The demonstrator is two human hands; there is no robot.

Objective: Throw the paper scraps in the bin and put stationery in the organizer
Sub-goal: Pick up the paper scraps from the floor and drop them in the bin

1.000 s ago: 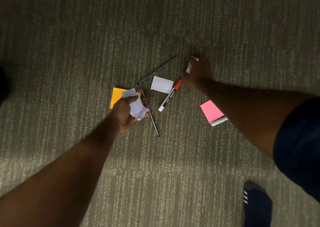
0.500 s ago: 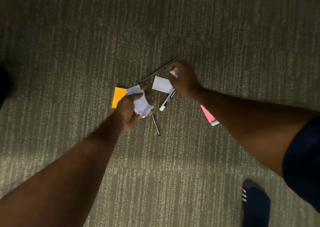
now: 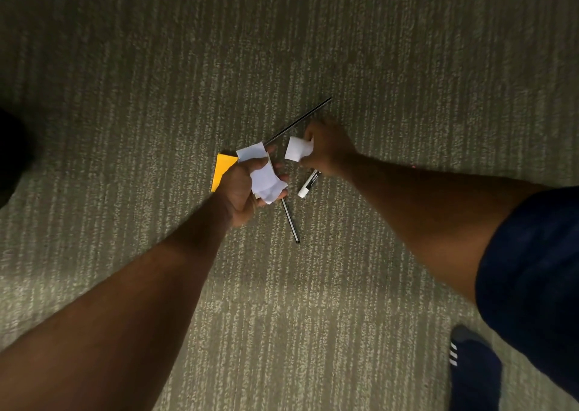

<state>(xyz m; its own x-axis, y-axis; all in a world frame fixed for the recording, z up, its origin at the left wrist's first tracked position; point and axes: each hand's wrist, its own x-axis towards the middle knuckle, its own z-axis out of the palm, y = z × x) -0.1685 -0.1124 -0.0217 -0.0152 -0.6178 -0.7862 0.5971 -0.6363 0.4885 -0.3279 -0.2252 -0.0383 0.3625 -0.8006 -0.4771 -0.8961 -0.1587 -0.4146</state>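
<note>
My left hand [image 3: 239, 188] is shut on a bunch of white paper scraps [image 3: 264, 177] above the carpet. Just to its right, my right hand [image 3: 329, 147] pinches another white paper scrap [image 3: 297, 149], lifted off the floor. A white marker [image 3: 308, 185] lies below my right hand, its cap end hidden by the wrist. A thin black pen [image 3: 291, 222] lies under my left hand, and a second black pen [image 3: 300, 119] runs diagonally behind both hands. An orange sticky-note pad [image 3: 223, 169] lies partly covered by my left hand. The pink pad is hidden behind my right forearm.
Everything lies on striped grey-green carpet [image 3: 313, 301]. My foot in a dark shoe with white stripes [image 3: 473, 367] is at the bottom right. A dark shape [image 3: 12, 154] sits at the left edge. No bin or organizer is in view.
My right hand moved left from the far scrap to the flat white paper, took it and lifted it toward my left hand. The left hand kept its scraps and stayed put.
</note>
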